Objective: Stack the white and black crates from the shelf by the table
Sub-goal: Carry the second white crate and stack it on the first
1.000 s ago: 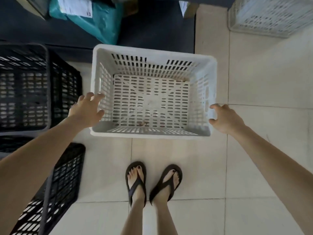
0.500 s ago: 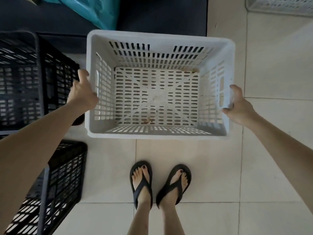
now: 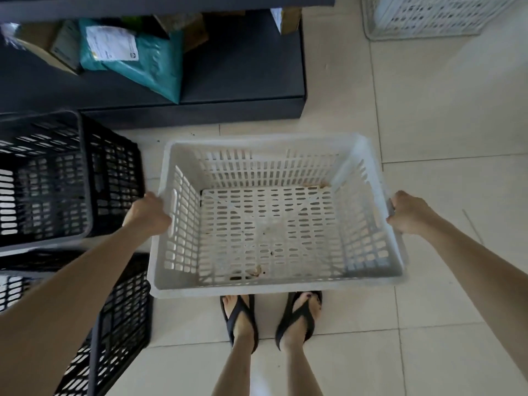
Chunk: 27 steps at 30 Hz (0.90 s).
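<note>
An empty white slotted crate (image 3: 274, 287) hangs in front of me above the tiled floor, lifted and slightly blurred. My left hand (image 3: 147, 215) grips its left rim and my right hand (image 3: 407, 211) grips its right rim. A black crate (image 3: 83, 172) stands at the left. A second black crate (image 3: 114, 324) lies below it, near my left arm. Another white crate (image 3: 428, 21) sits on the floor at the top right corner.
A dark low shelf (image 3: 243, 81) runs along the top, holding a teal parcel (image 3: 137, 61) and cardboard boxes. My feet in dark sandals (image 3: 271, 318) stand on the pale tiles just under the crate's near edge. Open floor lies to the right.
Both hands closed on the crate's side rims and raised it off the floor toward me. The view tilted up, showing more of the shelf.
</note>
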Available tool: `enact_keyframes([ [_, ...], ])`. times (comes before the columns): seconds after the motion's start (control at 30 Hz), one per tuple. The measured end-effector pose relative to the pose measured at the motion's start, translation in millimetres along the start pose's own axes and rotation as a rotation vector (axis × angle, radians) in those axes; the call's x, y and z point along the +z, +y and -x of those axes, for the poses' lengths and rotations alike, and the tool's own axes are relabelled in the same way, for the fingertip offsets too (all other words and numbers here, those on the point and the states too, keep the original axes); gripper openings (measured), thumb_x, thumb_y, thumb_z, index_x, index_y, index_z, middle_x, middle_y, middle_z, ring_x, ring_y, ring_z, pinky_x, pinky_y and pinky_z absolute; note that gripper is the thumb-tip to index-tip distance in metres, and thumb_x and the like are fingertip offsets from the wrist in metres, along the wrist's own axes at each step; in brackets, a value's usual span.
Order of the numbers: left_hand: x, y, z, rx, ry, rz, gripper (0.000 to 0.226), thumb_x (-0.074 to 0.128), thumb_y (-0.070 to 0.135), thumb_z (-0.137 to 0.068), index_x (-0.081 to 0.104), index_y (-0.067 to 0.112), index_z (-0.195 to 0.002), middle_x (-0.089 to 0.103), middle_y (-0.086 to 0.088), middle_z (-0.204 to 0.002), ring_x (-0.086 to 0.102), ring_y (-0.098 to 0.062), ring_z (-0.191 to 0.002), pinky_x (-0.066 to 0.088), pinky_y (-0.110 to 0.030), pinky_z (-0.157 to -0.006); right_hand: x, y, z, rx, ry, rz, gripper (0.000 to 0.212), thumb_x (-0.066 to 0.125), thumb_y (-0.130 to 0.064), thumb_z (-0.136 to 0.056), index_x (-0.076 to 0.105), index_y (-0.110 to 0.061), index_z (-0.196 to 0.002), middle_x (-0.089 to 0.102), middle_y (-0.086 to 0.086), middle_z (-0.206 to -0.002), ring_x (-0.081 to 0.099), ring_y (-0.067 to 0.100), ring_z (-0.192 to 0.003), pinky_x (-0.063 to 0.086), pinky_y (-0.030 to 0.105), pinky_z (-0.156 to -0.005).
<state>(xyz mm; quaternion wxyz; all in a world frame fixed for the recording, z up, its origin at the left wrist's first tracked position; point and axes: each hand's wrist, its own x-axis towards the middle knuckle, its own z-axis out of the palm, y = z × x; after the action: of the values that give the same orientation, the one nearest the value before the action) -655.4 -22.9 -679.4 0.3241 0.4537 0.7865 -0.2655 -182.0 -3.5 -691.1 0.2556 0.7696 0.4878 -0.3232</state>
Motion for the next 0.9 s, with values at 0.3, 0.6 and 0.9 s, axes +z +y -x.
enact_keyframes([
  [0.3,-50.4,61.1,124.8,0.1,0.105,-0.01,0.044,0.053,0.001,-0.087,0.04,-0.013,-0.126,0.05,-0.027,-0.126,0.052,-0.041,-0.118,0.047,-0.041,-0.091,-65.0,92.4,90.7,0.047,-0.035,-0.125,0.019,0.053,-0.002,-0.08,0.042,-0.004,-0.094,0.052,0.01,-0.074,0.054,0.021,-0.058,0.041,0.027,-0.049],
  [0.6,-163.0,127.5,244.3,0.21,0.211,-0.134,0.048,0.058,0.013,-0.088,0.045,-0.009,-0.129,0.05,-0.022,-0.132,0.05,-0.034,-0.125,0.041,-0.033,-0.1,-195.6,164.5,166.5,0.02,0.023,-0.302,0.02,0.05,0.001,-0.085,0.044,-0.002,-0.104,0.056,0.016,-0.09,0.065,0.032,-0.08,0.05,0.03,-0.057],
  [0.9,-237.2,222.0,317.3,0.282,0.236,-0.133,0.044,0.06,0.014,-0.088,0.049,-0.009,-0.123,0.053,-0.022,-0.127,0.054,-0.034,-0.12,0.043,-0.032,-0.094,-316.2,236.9,186.8,0.016,0.068,-0.29,0.008,0.053,0.004,-0.081,0.055,0.0,-0.074,0.063,0.019,-0.075,0.066,0.032,-0.076,0.042,0.023,-0.047],
])
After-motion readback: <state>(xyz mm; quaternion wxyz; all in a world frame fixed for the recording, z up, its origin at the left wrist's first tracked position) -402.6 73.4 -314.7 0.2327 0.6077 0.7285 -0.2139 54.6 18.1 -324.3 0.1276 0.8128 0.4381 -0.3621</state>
